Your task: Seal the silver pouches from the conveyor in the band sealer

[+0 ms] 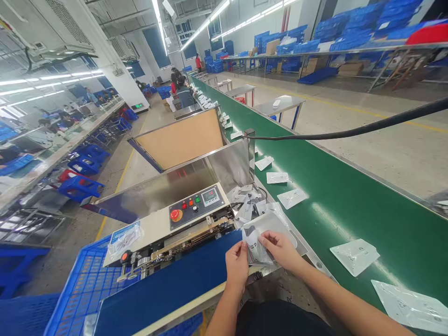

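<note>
Both my hands are low in the head view, at the near end of a band sealing machine (pixel 182 219). My left hand (pixel 237 266) pinches the left edge of a clear plastic bag (pixel 261 238), which has a white printed item inside. My right hand (pixel 280 249) holds the bag's upper side with thumb and fingers. A loose heap of similar bags (pixel 245 203) lies just beyond my hands. The machine's blue feed belt (pixel 168 280) runs to the left of my left hand.
A green conveyor belt (pixel 350 219) runs along my right, carrying several flat sealed bags (pixel 355 255). A blue plastic crate (pixel 84 284) sits to the left of the sealer. Co-workers (pixel 182 88) stand far down the line. A black cable (pixel 350 128) crosses above the belt.
</note>
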Tool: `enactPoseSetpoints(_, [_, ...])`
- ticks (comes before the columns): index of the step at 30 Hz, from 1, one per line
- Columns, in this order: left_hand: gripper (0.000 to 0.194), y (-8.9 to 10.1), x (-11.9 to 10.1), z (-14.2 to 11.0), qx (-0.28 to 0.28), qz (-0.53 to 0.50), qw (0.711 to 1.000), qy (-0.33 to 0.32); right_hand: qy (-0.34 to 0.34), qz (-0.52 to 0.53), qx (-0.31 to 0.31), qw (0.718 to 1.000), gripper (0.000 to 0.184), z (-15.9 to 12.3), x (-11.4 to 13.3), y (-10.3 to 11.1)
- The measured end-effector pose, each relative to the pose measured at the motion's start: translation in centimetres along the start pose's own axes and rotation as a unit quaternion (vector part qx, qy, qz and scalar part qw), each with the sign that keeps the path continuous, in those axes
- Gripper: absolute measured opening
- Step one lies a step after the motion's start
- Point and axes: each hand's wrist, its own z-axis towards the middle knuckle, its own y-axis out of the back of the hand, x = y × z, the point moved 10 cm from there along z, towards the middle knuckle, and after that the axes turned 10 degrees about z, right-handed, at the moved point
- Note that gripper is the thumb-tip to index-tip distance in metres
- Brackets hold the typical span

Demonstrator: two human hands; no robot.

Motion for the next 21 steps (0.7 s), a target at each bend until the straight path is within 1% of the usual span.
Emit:
enactPoseSetpoints(1, [0.060, 0.2, 0.6, 0.7, -0.015, -0.009, 1.000, 0.025, -0.006, -0.020, -0.035, 0.999, 0.056, 0.6, -0.3, 0.8])
enactPoseSetpoints(3, [0.054, 0.5, 2.0, 2.0, -0.057, -0.060, 0.993, 0.087, -0.027, -0.050, -0.097, 0.994, 0.045, 1.7, -1.0, 2.2])
enactPoseSetpoints(4, [0.051, 0.5, 2.6, 2.6, -0.073, -0.090, 0.987, 0.115, -0.040, -0.052, -0.117, 0.991, 0.040, 2.4, -1.4, 2.5])
enactPoseSetpoints(6, [0.044, 0.4, 3.4, 3.7, -0.091, -0.137, 0.974, 0.153, -0.062, -0.031, -0.132, 0.989, 0.032, 3.7, -1.9, 2.5])
enactPoseSetpoints(8, [0.040, 0.7, 3.7, 4.5, -0.099, -0.159, 0.968, 0.168, -0.071, -0.004, -0.126, 0.989, 0.028, 5.1, -2.0, 1.8])
enactPoseSetpoints(11, [0.033, 2.1, 3.9, 5.1, -0.122, -0.175, 0.962, 0.169, -0.075, -0.003, -0.103, 0.992, 0.025, 7.0, -1.9, -0.1])
enactPoseSetpoints(15, [0.023, 5.1, 4.2, 4.9, -0.173, -0.182, 0.953, 0.169, -0.091, -0.019, -0.060, 0.994, 0.025, 8.3, -1.8, -3.9])
enactPoseSetpoints(16, [0.021, 6.0, 4.2, 4.7, -0.187, -0.180, 0.951, 0.169, -0.089, -0.018, -0.051, 0.995, 0.024, 8.3, -1.6, -4.6])
enactPoseSetpoints(17, [0.019, 6.8, 4.3, 4.5, -0.199, -0.178, 0.949, 0.170, -0.076, -0.017, -0.045, 0.996, 0.023, 8.1, -1.3, -4.7])
enactPoseSetpoints(18, [0.017, 7.7, 4.3, 4.2, -0.210, -0.174, 0.947, 0.172, -0.056, -0.018, -0.050, 0.997, 0.023, 7.6, -0.8, -4.0])
enactPoseSetpoints(19, [0.016, 8.6, 4.5, 3.8, -0.219, -0.170, 0.945, 0.175, -0.031, -0.023, -0.070, 0.997, 0.027, 6.9, -0.3, -2.3])
enactPoseSetpoints(20, [0.016, 9.6, 4.6, 3.3, -0.231, -0.164, 0.943, 0.175, -0.003, -0.035, -0.111, 0.993, 0.033, 5.6, 0.0, 0.6])
enactPoseSetpoints(21, [0.016, 10.8, 4.8, 2.6, -0.248, -0.154, 0.941, 0.171, 0.023, -0.054, -0.170, 0.984, 0.040, 3.8, 0.1, 4.6])
